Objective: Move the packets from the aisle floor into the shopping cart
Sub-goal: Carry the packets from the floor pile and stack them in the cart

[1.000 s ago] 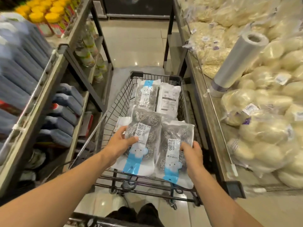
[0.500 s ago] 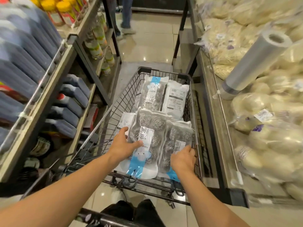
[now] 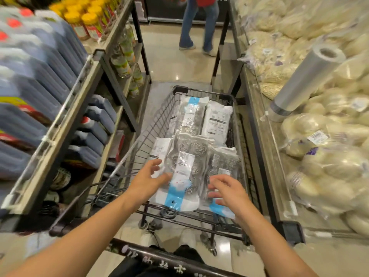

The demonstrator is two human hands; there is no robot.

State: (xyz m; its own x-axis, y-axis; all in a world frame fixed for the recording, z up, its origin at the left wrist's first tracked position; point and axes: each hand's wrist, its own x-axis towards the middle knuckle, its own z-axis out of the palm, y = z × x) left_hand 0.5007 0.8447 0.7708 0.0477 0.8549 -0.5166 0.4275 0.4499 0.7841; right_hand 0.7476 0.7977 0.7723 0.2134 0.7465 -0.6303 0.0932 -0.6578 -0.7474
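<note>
Packets (image 3: pixel 182 170) lie lengthwise in cart (image 3: pixel 203 92) (blue ends near)

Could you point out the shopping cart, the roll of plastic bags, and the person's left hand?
shopping cart (image 3: pixel 180 90): head view, far rim.
roll of plastic bags (image 3: pixel 305 80): head view, middle of roll.
left hand (image 3: pixel 148 177): head view, back of hand.

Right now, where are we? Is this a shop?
Yes, probably a supermarket aisle: a wire shopping cart holding packets, shelves of bottles, and bagged noodles beside it.
</note>
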